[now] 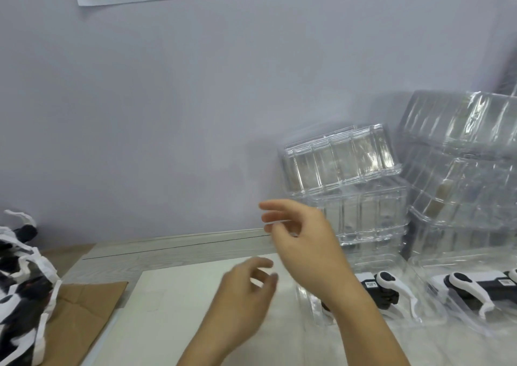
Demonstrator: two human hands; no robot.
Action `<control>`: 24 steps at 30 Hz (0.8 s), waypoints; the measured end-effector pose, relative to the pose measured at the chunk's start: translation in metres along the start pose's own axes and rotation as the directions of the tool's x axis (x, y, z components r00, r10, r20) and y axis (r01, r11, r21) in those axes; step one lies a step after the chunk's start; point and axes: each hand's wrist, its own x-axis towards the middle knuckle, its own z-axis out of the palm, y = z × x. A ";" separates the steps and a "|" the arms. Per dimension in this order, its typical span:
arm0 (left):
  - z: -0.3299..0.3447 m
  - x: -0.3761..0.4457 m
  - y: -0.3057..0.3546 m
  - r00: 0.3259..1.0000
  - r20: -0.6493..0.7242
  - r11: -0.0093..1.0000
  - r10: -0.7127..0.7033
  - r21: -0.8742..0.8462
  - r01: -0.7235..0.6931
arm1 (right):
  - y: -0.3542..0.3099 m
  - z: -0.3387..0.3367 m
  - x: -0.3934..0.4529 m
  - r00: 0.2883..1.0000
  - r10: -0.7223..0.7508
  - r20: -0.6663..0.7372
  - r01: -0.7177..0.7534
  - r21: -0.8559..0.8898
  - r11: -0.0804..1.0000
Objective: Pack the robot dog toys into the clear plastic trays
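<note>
On the desk (pixel 173 249), the white board (pixel 195 309) serves as the landmark. Over its right edge the right hand (pixel 305 251) is raised, fingers spread and loosely bent; something thin and clear may sit between its fingertips, but blur makes that uncertain. Nearer the viewer, over the board's right half, the left hand (pixel 246 290) hangs with fingers loosely curled, its grip apart and holding nothing.

Right of the board lie two filled clear trays (pixel 436 307), each holding a black-and-white robot dog toy (pixel 391 290). Behind them, against the wall, stand stacks of empty clear trays (pixel 349 183). Far left of the board is a heap of unpacked dog toys (pixel 19 287), beside a flat piece of brown cardboard (pixel 84 307).

The empty trays look thin, light and glossy, likely to flex, slip and cling together when nested; taking one by its rim with two hands should separate it cleanly. The toys appear to be rigid plastic with slim legs and tails, which may snag each other in the heap, so the body looks a safer hold than a limb.
</note>
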 end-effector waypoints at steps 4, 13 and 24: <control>-0.030 0.015 0.017 0.904 -0.368 0.976 0.217 0.097 -0.194 | 0.005 -0.021 0.002 0.962 0.145 -0.230 -0.093 0.224 0.970; -0.020 0.085 0.142 0.770 0.036 0.626 0.637 0.560 -0.543 | 0.012 -0.035 0.004 0.896 0.270 -0.352 -0.121 0.392 0.912; 0.000 0.112 0.160 0.858 0.197 0.714 0.475 0.485 -0.506 | 0.021 -0.038 0.007 0.908 0.233 -0.350 -0.044 0.472 0.880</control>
